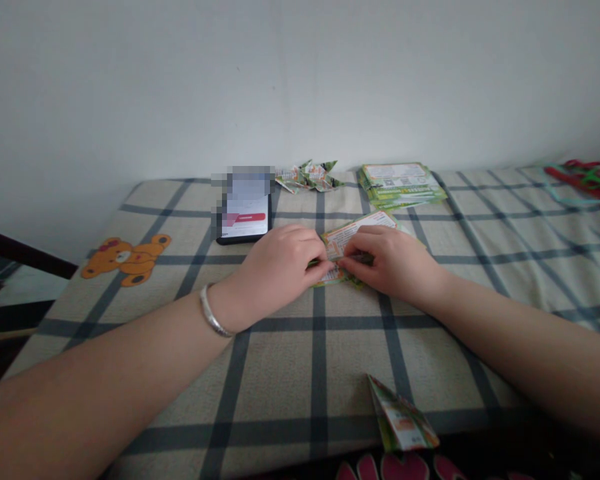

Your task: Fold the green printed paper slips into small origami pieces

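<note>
My left hand (pixel 287 261), with a silver bangle at the wrist, has its thumb and fingers pinched together on a printed paper. Opposite it, my right hand (pixel 387 257) is closed in a pinch on the same paper. Small green and white printed leaflets (pixel 365 221) lie beneath and behind the hands, low over the table. The fingers hide most of the pinched paper, so its folds are hard to make out. Nearer to me, a folded triangular paper piece (pixel 403 419) rests at the table's front edge.
Against the wall stand a phone (pixel 245 207) with a lit screen, folded paper pieces (pixel 310 176) and a leaflet stack (pixel 400 181). Red and green items (pixel 593 179) sit far right. A checked cloth (pixel 280 380) with a bear picture (pixel 125 259) covers the table.
</note>
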`<state>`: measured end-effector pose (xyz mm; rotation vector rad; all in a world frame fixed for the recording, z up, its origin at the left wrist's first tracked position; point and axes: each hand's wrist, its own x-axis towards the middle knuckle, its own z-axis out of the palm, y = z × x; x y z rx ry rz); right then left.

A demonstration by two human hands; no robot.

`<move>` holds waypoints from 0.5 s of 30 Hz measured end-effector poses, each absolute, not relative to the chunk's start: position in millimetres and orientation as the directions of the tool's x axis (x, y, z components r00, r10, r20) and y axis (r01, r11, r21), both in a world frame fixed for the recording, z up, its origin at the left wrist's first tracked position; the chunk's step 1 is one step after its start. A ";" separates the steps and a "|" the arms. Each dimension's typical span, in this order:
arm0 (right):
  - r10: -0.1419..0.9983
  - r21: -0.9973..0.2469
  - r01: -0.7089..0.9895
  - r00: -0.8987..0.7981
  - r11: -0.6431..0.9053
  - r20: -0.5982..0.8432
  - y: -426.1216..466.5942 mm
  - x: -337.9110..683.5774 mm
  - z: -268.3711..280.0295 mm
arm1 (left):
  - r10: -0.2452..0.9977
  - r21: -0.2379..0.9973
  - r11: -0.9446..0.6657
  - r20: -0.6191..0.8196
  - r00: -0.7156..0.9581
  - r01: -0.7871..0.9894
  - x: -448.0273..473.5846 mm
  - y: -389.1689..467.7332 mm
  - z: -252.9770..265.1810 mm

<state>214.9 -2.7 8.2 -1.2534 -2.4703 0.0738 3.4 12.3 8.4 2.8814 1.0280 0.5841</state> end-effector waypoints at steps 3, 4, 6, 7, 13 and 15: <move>0.794 -0.211 0.775 -0.530 0.596 0.297 -2.0 213.7 7.2 | 0.624 0.146 -0.774 0.335 0.706 0.616 3.8 12.6 9.0; 0.794 -0.213 0.774 -0.530 0.596 0.297 -1.8 213.3 7.2 | 0.626 0.142 -0.773 0.332 0.706 0.619 4.1 12.4 9.5; 0.793 -0.215 0.772 -0.532 0.599 0.297 -1.5 212.4 7.3 | 0.626 0.125 -0.771 0.324 0.709 0.624 4.7 12.0 10.4; 0.792 -0.215 0.771 -0.533 0.600 0.298 -1.4 212.0 7.3 | 0.624 0.112 -0.772 0.320 0.712 0.626 5.1 11.8 10.7; 0.792 -0.231 0.765 -0.530 0.601 0.303 -0.5 210.9 7.0 | 0.613 0.034 -0.773 0.297 0.732 0.634 5.6 11.0 10.9; 0.794 -0.243 0.763 -0.528 0.599 0.300 -0.1 210.9 6.5 | 0.619 0.030 -0.768 0.294 0.729 0.640 5.1 10.8 11.0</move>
